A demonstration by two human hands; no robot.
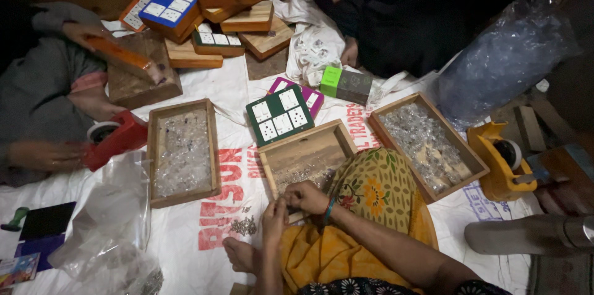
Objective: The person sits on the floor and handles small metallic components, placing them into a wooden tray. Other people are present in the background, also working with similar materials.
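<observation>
Both hands, left hand (274,216) and right hand (307,196), are held together at the near rim of a wooden tray (270,160). A green board (279,115) is seen at twelve o'clock, small screws (244,226) at eight.

Open wooden tray (307,154) beside small screws (244,226)

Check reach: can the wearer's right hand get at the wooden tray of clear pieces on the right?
Probably yes. The right hand rests at the near edge of the middle tray; the right tray lies open-topped just beyond the raised knee, which it must clear.
</observation>
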